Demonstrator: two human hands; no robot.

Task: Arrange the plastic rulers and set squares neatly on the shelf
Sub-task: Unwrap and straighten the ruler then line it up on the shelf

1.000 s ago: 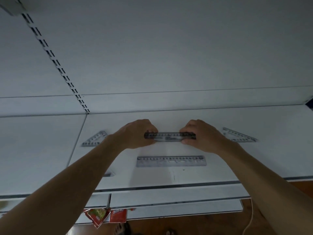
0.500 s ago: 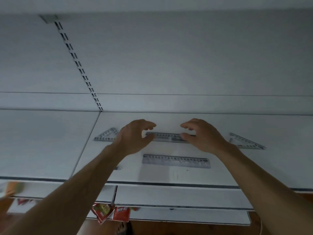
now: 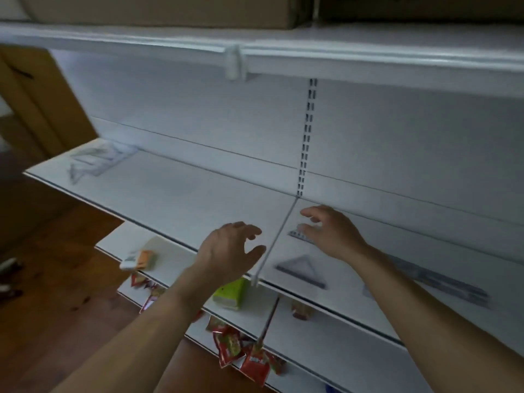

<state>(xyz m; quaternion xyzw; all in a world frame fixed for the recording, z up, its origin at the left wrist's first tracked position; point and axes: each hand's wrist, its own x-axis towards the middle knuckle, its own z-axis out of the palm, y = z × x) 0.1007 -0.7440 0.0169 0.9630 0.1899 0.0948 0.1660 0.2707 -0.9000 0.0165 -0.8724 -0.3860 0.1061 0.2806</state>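
Both hands are empty. The left grip [image 3: 229,251] hangs over the shelf [image 3: 184,194] with its fingers spread and loose. The right grip [image 3: 331,236] is spread too, and its fingertips are by the end of a short ruler [image 3: 300,235]. I cannot tell if they touch it.

A set square [image 3: 302,272] lies flat just in front of that ruler, near the front edge of the shelf. A long ruler [image 3: 442,282] lies further right, partly hidden by the right arm. Far off at the left end there is a blurry pile [image 3: 96,160] that looks like more rulers and set squares.

Here is what could go wrong, I think:
- The set square is close to the edge. A wrist or arm sweeping over it could knock it off, down to the lower shelf [image 3: 326,336] where the green box [image 3: 231,293] sits, or to the floor.
- The plastic is thin and lies flat, so fingers may slip and push a ruler crooked and not lift it.
- The right arm lies over the long ruler and could drag it out of line.
- The pile is well apart from both hands. A fast, long reach could scatter it.
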